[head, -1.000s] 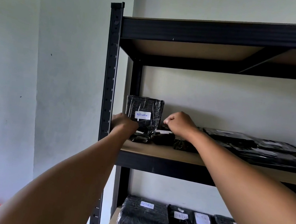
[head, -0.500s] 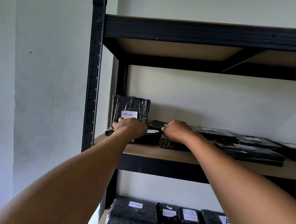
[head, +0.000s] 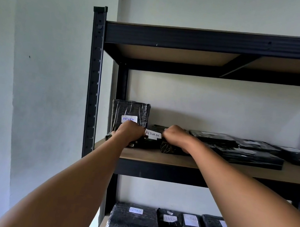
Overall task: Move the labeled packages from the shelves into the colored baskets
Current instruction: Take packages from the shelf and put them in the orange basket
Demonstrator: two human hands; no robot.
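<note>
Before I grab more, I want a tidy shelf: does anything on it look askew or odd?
One package at the left end stands upright against the post, while the others on that shelf lie flat. Both hands, left and right, grip a flat package whose RETURN label looks crooked. No damage shows.

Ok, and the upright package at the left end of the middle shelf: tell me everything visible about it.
The upright package is a blocky bundle wrapped in glossy, wrinkled black plastic. It stands on end at the left end of the middle shelf, beside the black corner post. A white label on its front reads RETURN in blue handwriting. The left hand covers its lower front, so its base is hidden, and actual contact cannot be told. Flatter black packages lie to its right.
</note>
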